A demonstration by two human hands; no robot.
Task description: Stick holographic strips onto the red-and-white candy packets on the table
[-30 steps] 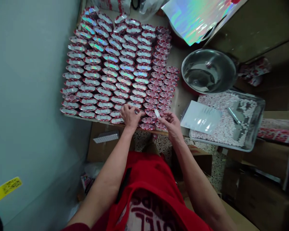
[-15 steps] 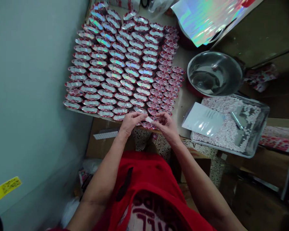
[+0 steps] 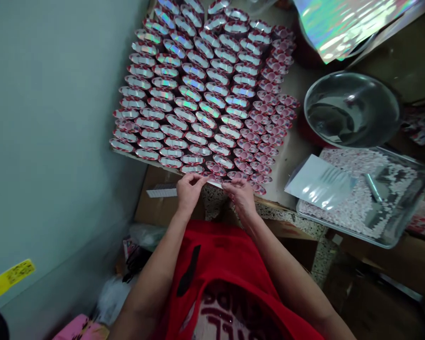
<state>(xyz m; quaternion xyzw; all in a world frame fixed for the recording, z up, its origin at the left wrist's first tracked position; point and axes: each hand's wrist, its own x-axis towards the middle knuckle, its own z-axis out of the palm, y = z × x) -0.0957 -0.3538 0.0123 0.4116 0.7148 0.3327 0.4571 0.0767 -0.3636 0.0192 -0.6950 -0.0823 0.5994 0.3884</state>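
Observation:
My left hand (image 3: 190, 191) is closed in a pinch at the table's near edge, at one end of a small white strip (image 3: 216, 184). At the strip's other end, the thumb and fingers of my right hand (image 3: 241, 194) are pinched together too. Just beyond my fingertips stand rows of oval, red-rimmed packs (image 3: 187, 105), many topped with a shiny silvery-white strip. The packs on the right side (image 3: 262, 118) show pink round pieces instead, as does a pack (image 3: 215, 168) right beyond my hands.
To the right are a metal bowl (image 3: 352, 111) and a metal tray (image 3: 396, 241) of small whitish pieces, with a white sheet (image 3: 320, 182) and a small tube (image 3: 374, 188) on it. Shiny holographic sheets (image 3: 354, 23) lie behind. A wall (image 3: 56, 118) borders the left.
The view has shifted, so the table sits further right. My hands have drawn slightly apart and lower at the table edge, and the pink-topped pack beyond them now shows uncovered.

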